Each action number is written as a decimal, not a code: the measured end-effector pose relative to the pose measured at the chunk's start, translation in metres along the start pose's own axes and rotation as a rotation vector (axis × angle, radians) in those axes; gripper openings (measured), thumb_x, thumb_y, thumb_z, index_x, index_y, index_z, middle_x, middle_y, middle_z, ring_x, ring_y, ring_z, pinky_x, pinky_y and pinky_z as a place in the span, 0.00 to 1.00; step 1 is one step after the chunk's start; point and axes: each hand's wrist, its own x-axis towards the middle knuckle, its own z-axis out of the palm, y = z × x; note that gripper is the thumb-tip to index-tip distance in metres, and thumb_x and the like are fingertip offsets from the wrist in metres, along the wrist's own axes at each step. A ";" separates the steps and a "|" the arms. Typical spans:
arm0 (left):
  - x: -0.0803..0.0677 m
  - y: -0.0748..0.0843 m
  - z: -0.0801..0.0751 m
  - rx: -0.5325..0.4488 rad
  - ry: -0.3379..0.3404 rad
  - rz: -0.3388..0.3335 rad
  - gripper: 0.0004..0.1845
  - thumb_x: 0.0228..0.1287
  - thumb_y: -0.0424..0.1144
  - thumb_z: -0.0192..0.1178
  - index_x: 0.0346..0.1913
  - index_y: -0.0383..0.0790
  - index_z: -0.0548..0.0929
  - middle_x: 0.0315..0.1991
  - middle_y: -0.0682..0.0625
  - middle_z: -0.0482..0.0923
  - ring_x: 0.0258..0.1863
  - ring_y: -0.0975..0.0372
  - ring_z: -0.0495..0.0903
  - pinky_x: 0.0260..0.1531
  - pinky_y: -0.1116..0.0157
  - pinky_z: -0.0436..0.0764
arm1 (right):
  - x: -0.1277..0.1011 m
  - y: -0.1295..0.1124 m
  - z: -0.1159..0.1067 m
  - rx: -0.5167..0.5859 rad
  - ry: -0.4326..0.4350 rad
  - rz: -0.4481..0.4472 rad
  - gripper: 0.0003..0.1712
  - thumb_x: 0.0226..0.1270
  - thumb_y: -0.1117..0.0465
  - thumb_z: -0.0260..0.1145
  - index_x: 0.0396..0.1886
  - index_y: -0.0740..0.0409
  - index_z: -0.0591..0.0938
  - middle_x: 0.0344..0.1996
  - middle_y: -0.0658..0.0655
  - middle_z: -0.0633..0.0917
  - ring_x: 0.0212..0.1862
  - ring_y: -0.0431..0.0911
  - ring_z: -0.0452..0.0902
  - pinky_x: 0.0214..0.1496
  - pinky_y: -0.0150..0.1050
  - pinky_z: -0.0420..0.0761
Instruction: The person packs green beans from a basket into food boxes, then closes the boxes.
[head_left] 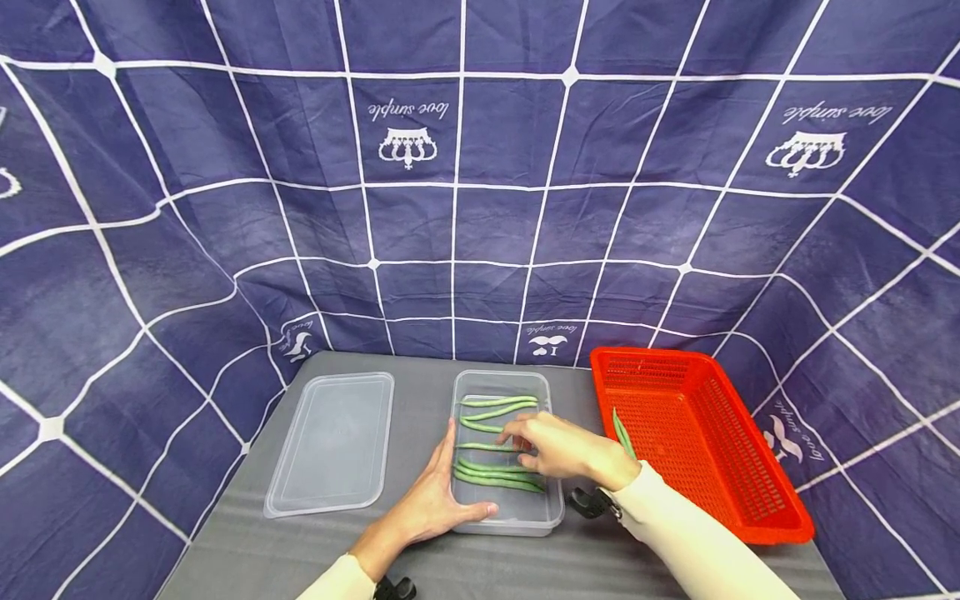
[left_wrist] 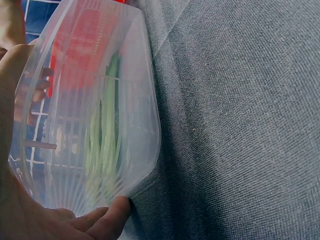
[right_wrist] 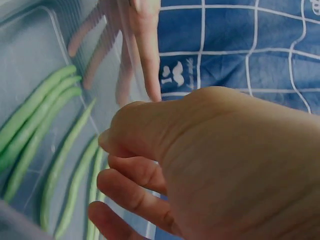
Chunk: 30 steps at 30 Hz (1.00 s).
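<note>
A clear plastic container (head_left: 551, 508) stands mid-table with several green beans (head_left: 498, 408) laid across it. My left hand (head_left: 438, 492) lies flat against its left wall, fingers straight and thumb along the front corner. In the left wrist view the thumb of that left hand (left_wrist: 107, 220) touches the container (left_wrist: 142, 90), and the beans (left_wrist: 102, 145) show through it. My right hand (head_left: 558, 450) reaches over the container and pinches the right end of one green bean (head_left: 480, 447). The right wrist view shows the right hand (right_wrist: 225, 160) with curled fingers above the beans (right_wrist: 35, 120).
The container's clear lid (head_left: 333, 442) lies flat to the left. A red mesh basket (head_left: 705, 442) stands to the right with one green bean (head_left: 622, 433) against its left wall. A grey cloth (head_left: 247, 558) covers the table. A blue checked sheet (head_left: 480, 208) hangs behind.
</note>
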 end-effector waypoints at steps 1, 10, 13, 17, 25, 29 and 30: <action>0.000 0.000 0.000 -0.001 0.000 0.000 0.87 0.56 0.63 0.90 0.98 0.42 0.33 0.96 0.31 0.50 0.91 0.31 0.63 0.86 0.31 0.71 | -0.002 0.002 -0.002 -0.002 0.014 0.001 0.24 0.71 0.73 0.76 0.63 0.54 0.93 0.51 0.54 0.94 0.48 0.39 0.89 0.52 0.34 0.90; 0.000 0.001 0.001 0.004 0.005 0.007 0.87 0.56 0.63 0.91 0.98 0.41 0.34 0.96 0.31 0.51 0.91 0.32 0.64 0.85 0.32 0.72 | -0.028 0.027 -0.023 0.013 0.187 0.025 0.21 0.69 0.75 0.75 0.60 0.62 0.92 0.42 0.55 0.92 0.42 0.43 0.90 0.48 0.41 0.94; 0.001 0.001 0.001 0.008 0.009 0.009 0.87 0.55 0.63 0.90 0.98 0.40 0.34 0.96 0.32 0.51 0.91 0.32 0.64 0.86 0.32 0.71 | -0.039 0.037 -0.032 0.005 0.264 0.041 0.21 0.68 0.75 0.76 0.59 0.61 0.92 0.40 0.55 0.91 0.40 0.41 0.88 0.44 0.38 0.93; 0.001 0.001 0.000 0.010 0.015 0.008 0.87 0.55 0.64 0.90 0.98 0.41 0.34 0.97 0.33 0.50 0.92 0.33 0.63 0.86 0.32 0.70 | -0.054 0.051 -0.044 0.008 0.339 0.086 0.22 0.67 0.76 0.77 0.58 0.58 0.93 0.40 0.53 0.90 0.39 0.39 0.86 0.42 0.34 0.89; 0.001 0.002 0.000 0.007 0.012 0.003 0.86 0.56 0.64 0.90 0.98 0.42 0.34 0.97 0.33 0.49 0.92 0.33 0.63 0.87 0.32 0.70 | -0.085 0.084 -0.058 0.039 0.386 0.213 0.21 0.68 0.75 0.79 0.58 0.55 0.92 0.39 0.52 0.92 0.42 0.42 0.87 0.45 0.40 0.87; 0.000 0.003 0.001 0.005 0.013 0.003 0.86 0.55 0.63 0.90 0.98 0.41 0.35 0.97 0.32 0.50 0.92 0.33 0.63 0.86 0.32 0.70 | -0.096 0.103 -0.057 0.031 0.379 0.267 0.20 0.67 0.74 0.80 0.57 0.57 0.92 0.37 0.51 0.92 0.39 0.39 0.85 0.42 0.36 0.84; 0.000 0.003 0.001 0.007 0.013 0.004 0.86 0.55 0.63 0.90 0.98 0.41 0.35 0.96 0.32 0.50 0.91 0.33 0.63 0.86 0.32 0.70 | -0.098 0.108 -0.055 0.026 0.375 0.282 0.20 0.67 0.74 0.80 0.58 0.58 0.92 0.36 0.50 0.91 0.38 0.38 0.85 0.41 0.36 0.84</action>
